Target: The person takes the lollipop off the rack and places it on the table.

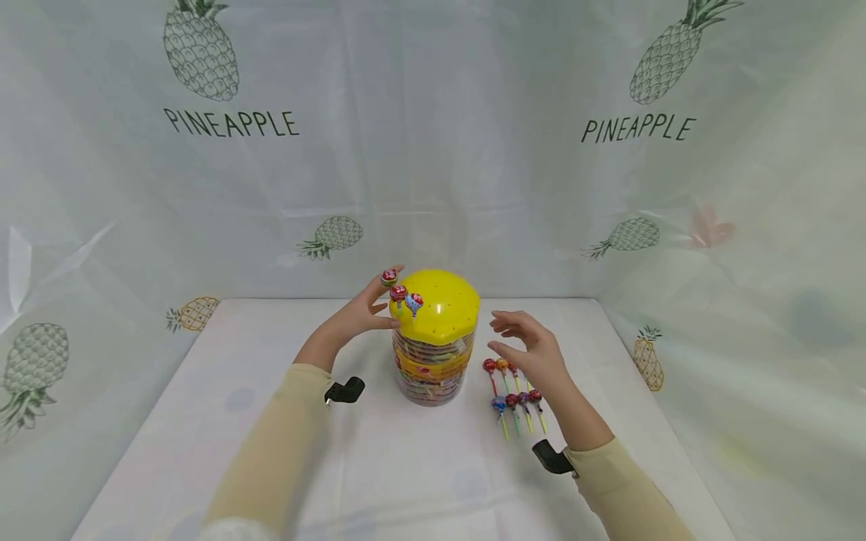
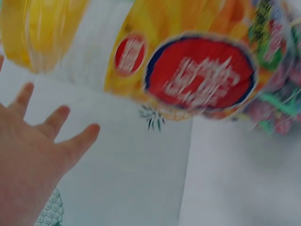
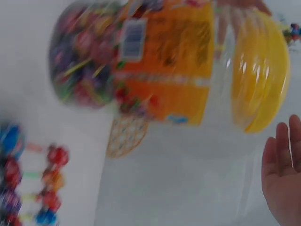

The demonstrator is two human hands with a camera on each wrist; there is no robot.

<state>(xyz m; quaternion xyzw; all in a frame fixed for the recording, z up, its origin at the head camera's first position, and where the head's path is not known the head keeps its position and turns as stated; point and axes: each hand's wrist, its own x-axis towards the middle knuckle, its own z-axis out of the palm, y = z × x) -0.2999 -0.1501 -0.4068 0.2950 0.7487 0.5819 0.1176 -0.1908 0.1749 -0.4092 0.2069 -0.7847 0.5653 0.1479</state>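
A clear jar [image 1: 433,394] with a yellow lid [image 1: 443,300] stands upright on the table, packed with wrapped lollipops. Two lollipops [image 1: 414,302] show at the lid's upper left, and another lollipop [image 1: 389,277] is by the left fingertips; whether it is held I cannot tell. My left hand [image 1: 355,312] is at the lid's left side, its fingers spread. In the left wrist view, the visible fingers [image 2: 77,141] are straight and apart from the jar. Held in the air right of the jar, my right hand [image 1: 534,349] has nothing in it.
Two rows of lollipops [image 1: 512,400] lie on the white table [image 1: 392,466] right of the jar, partly under my right hand. A pineapple-print sheet [image 1: 433,150] hangs behind and along the sides. Black wrist mounts [image 1: 345,390] stick out from both sleeves.
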